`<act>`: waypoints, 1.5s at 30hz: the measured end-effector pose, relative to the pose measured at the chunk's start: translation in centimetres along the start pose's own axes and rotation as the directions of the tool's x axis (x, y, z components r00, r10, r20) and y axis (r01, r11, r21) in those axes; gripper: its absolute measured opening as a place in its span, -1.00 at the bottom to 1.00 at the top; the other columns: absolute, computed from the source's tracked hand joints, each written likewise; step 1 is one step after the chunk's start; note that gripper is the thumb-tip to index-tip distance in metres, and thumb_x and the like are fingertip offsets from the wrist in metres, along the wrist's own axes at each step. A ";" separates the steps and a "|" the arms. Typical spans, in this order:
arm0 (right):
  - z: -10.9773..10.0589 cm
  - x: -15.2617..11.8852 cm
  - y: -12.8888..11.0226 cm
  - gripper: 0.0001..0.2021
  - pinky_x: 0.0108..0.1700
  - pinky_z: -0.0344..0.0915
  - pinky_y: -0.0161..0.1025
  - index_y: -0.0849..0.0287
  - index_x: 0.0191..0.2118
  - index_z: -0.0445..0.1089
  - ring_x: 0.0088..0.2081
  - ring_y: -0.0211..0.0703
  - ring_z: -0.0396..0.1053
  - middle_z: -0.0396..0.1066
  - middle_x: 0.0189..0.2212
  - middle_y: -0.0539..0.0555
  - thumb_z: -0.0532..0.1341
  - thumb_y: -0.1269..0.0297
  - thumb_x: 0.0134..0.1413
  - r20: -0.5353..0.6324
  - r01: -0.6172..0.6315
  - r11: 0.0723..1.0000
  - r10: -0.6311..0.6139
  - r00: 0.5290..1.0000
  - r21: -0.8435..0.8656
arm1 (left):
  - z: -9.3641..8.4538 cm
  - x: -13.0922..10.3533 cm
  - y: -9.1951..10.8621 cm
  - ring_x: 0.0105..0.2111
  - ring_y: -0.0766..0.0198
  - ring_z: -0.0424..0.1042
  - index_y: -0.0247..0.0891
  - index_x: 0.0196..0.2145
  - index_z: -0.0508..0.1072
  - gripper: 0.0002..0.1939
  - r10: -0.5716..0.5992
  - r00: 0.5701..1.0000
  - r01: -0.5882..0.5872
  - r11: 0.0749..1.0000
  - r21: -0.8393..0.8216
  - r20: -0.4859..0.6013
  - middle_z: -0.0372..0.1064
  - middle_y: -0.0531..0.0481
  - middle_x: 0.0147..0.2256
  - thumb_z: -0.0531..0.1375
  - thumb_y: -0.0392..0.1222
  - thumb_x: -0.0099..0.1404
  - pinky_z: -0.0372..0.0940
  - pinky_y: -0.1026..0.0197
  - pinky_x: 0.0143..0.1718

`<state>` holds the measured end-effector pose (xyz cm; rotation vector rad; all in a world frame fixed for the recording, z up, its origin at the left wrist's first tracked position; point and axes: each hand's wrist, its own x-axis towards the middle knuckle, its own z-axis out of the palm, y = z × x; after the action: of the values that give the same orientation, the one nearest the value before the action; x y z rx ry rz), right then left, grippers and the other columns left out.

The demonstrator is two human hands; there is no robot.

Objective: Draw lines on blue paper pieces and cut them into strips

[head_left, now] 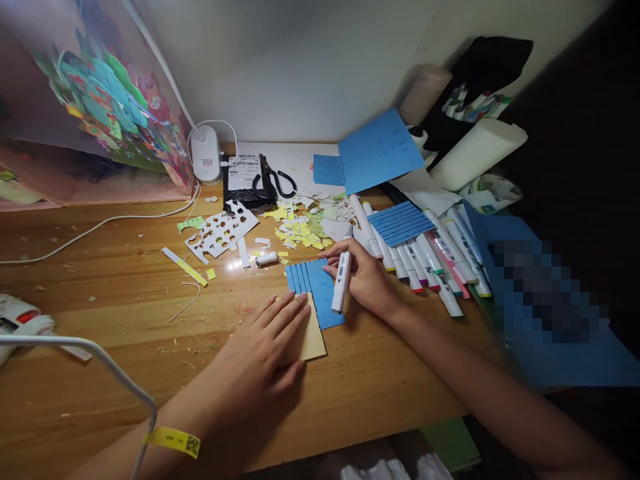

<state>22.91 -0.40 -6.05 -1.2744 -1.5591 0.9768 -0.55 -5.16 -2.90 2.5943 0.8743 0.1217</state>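
Note:
My left hand [273, 333] lies flat with its fingers stretched over a cream-coloured card [313, 337]. That card overlaps part of a blue paper [326, 300], which has several dark lines drawn across its left part. In my right hand [367, 277] is a white marker [341, 283], held between thumb and fingers at the blue paper's upper right. The marker is tilted, its grey end upward; its writing tip cannot be made out. A white marker cap [267, 259] lies just above the blue paper.
Several markers [420, 263] lie at the right under a lined blue piece [401, 223]. Paper scraps [305, 227], black-handled cutters [274, 180] and a punched white sheet [223, 231] are behind my hands. A white cable [100, 350] crosses the lower left. A paper roll [479, 155] lies back right.

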 end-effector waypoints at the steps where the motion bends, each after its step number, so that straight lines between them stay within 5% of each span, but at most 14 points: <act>1: 0.0 0.0 0.0 -0.81 -0.08 0.36 -0.13 0.06 -0.20 0.26 -0.16 -0.16 0.42 0.42 -0.17 0.04 0.25 0.33 0.04 -0.004 0.004 1.000 -0.004 1.000 0.006 | 0.0 0.0 0.1 0.28 0.10 -0.14 -0.24 0.29 -0.10 -0.32 -0.006 1.000 0.006 1.000 0.009 0.002 -0.15 -0.02 0.30 0.07 -0.11 0.30 -0.09 -0.04 0.27; 6: -0.4 -0.7 -1.6 -0.76 0.01 0.30 -0.10 0.02 -0.11 0.24 -0.04 -0.11 0.37 0.39 -0.08 0.06 0.22 0.23 0.10 -0.013 0.071 0.997 -0.071 0.997 0.017 | -0.1 -0.1 0.4 0.29 0.12 -0.16 -0.25 0.30 -0.12 -0.34 -0.014 1.000 0.013 0.998 0.056 0.016 -0.20 0.02 0.31 0.03 -0.09 0.33 -0.12 0.01 0.28; 13: -0.9 -3.3 -5.0 -0.76 -0.27 0.32 -0.26 0.06 -0.05 0.31 -0.32 -0.22 0.38 0.41 -0.28 0.04 0.01 0.19 0.25 0.178 -0.006 0.998 -0.004 0.984 0.058 | 0.1 -0.1 0.4 0.29 0.12 -0.17 -0.29 0.30 -0.11 -0.34 -0.010 1.000 0.009 0.996 0.091 0.018 -0.21 0.00 0.31 0.02 -0.09 0.33 -0.12 0.01 0.28; 18: 0.1 -3.6 -4.4 -0.87 -0.47 0.16 -0.37 0.16 -0.30 0.32 -0.46 -0.29 0.28 0.36 -0.45 -0.03 0.21 0.22 0.09 0.225 -0.120 0.993 0.114 0.968 0.010 | 0.3 -0.1 0.5 0.28 0.10 -0.15 -0.30 0.30 -0.13 -0.32 -0.016 1.000 0.017 0.996 0.084 -0.018 -0.18 -0.04 0.31 0.04 -0.09 0.32 -0.07 0.00 0.27; 23: 0.5 -3.4 -3.4 -0.69 -0.53 0.00 -0.38 0.17 -0.54 0.15 -0.56 -0.36 0.11 0.15 -0.63 -0.12 0.21 0.15 0.09 0.159 -0.152 0.981 0.170 0.972 -0.121 | 0.4 0.0 0.5 0.26 0.08 -0.07 -0.30 0.30 -0.11 -0.31 -0.014 0.999 0.018 0.995 0.103 -0.040 -0.15 -0.04 0.30 0.05 -0.09 0.31 -0.01 0.02 0.24; 45: 0.5 -3.4 -3.4 -0.73 -0.51 0.01 -0.39 0.17 -0.53 0.18 -0.57 -0.38 0.12 0.19 -0.63 -0.13 0.16 0.22 0.13 0.202 -0.065 0.967 0.117 0.972 -0.248 | 0.0 0.0 0.4 0.28 0.10 -0.12 -0.30 0.30 -0.11 -0.32 -0.004 1.000 0.005 0.996 0.085 -0.003 -0.14 -0.05 0.30 0.03 -0.03 0.34 -0.09 0.01 0.27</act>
<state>21.67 -4.31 -3.48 -1.4570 -1.8441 1.0358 -0.33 -5.48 -2.73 2.6715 0.9047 0.0881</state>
